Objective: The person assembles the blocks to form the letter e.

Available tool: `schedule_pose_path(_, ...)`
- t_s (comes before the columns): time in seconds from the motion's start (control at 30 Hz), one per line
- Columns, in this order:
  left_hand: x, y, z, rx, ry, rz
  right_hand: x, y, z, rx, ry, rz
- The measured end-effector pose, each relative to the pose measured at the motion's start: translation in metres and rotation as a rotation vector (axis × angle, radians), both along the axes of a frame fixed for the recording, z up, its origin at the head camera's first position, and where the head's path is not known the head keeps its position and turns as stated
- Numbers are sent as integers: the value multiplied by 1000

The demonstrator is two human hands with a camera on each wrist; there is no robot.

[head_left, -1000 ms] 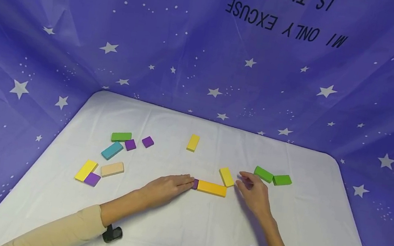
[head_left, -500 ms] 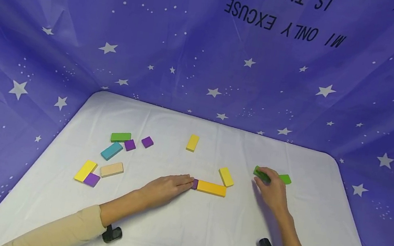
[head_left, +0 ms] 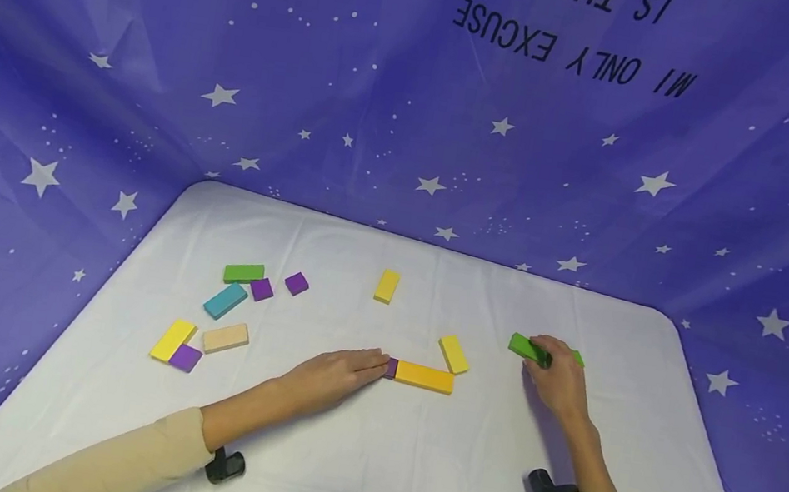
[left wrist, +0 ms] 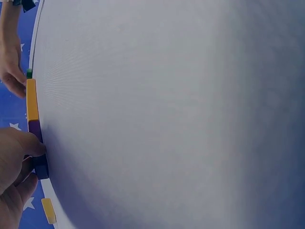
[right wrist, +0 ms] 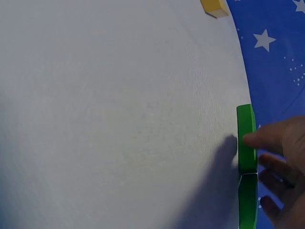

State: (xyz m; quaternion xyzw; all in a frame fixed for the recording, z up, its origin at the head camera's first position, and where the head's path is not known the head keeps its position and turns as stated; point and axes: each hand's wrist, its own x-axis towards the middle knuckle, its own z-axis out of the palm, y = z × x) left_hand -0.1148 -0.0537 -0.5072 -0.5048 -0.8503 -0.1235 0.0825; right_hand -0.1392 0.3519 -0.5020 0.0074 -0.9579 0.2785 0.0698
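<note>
The right hand [head_left: 559,380], fingers narrowed, pinches a green block [right wrist: 246,118] on the worktop [head_left: 346,479]; probably light, rigid wood, best held mid-length. The left hand [head_left: 333,374] grips a purple block [left wrist: 34,127].

**Your left thumb and fingers pinch the row!**

There's your left hand [left wrist: 13,160], thumb on the near side, gripping the dark blue block [left wrist: 41,168]. Rightward along the line: purple block [left wrist: 34,128], then orange block [left wrist: 32,100]. Past that, a sliver of green block [left wrist: 29,73], your right hand [left wrist: 12,71] close by! A yellow block [left wrist: 48,211] lies apart to the left; starry cloth [left wrist: 9,112] on the far side.
</note>
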Motion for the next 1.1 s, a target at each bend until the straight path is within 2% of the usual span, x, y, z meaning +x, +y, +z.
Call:
schedule_pose_path(0.23,0,0,-1,-11,-10,1,0,4,2,46,-53,-17)
schedule_pose_path(0.53,0,1,-4,-28,5,2,-4,-3,1,-17,7,21)
schedule_pose_path(0.77,-1,-1,-3,-19,19,6,-17,-35,5,-91,87,78)
schedule_pose_path(1.1,-2,0,-3,-1,19,-4,-32,-91,15,-189,96,171)
